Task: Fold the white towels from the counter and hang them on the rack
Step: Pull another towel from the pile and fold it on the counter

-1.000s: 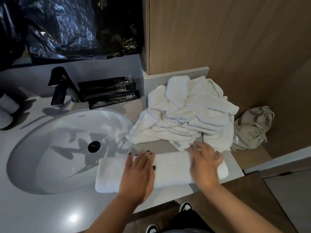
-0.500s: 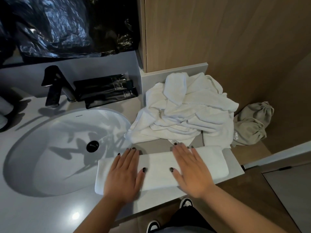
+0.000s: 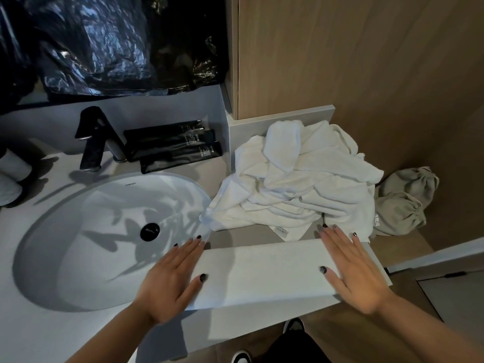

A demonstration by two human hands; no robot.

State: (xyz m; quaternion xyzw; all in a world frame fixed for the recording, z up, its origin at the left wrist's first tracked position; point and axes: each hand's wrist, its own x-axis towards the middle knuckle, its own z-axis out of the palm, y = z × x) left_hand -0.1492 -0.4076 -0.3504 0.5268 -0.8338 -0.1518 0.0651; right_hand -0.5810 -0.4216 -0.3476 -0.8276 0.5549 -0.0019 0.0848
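A white towel [image 3: 264, 273], folded into a long flat strip, lies on the counter near its front edge, its left end reaching over the sink rim. My left hand [image 3: 172, 279] presses flat on the strip's left end with fingers straight. My right hand [image 3: 353, 271] lies flat on its right end. Behind the strip a heap of crumpled white towels [image 3: 301, 184] rests against the back ledge. No rack is in view.
A white oval sink [image 3: 65, 231] with a black drain fills the left. Behind it stand a black faucet [image 3: 91, 140] and black tubes [image 3: 172, 148]. Beige drawstring bags [image 3: 403, 200] sit right of the heap. The counter's right edge [image 3: 385, 271] drops to the floor.
Both hands have slid apart along the folded towel, the left toward its left end and the right toward its right end, smoothing it flat.
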